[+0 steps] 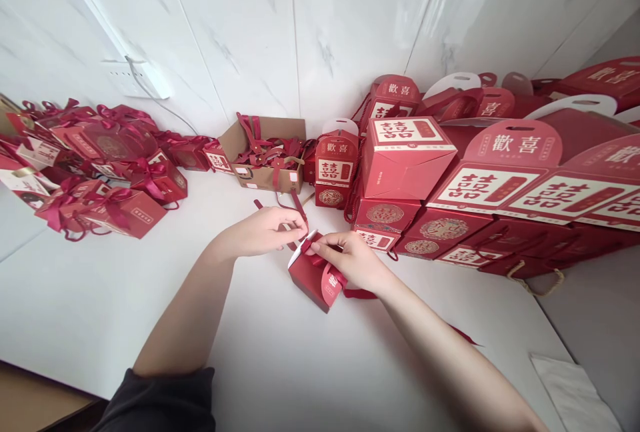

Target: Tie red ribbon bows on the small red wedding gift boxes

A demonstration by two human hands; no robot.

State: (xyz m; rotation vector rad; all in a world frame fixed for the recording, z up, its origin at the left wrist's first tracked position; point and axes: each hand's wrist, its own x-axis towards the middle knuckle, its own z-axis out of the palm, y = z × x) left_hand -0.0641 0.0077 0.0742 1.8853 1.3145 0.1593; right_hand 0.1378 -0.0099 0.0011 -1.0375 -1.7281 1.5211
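Observation:
A small red gift box with a rounded flap stands tilted on the white table in front of me. Dark red ribbon lies across its top. My right hand pinches this ribbon at the top of the box, thumb against forefinger. Just to the left, my left hand is closed, its fingertips together on a strand of the ribbon near the box's white edge. Part of the flap is hidden behind my right hand. A dark red strip pokes out behind my left hand.
Behind stands an open cardboard box of red straps and ribbons. Many ribboned red boxes lie at the left. Stacked red boxes fill the right side against the tiled wall. A white sheet lies at the lower right.

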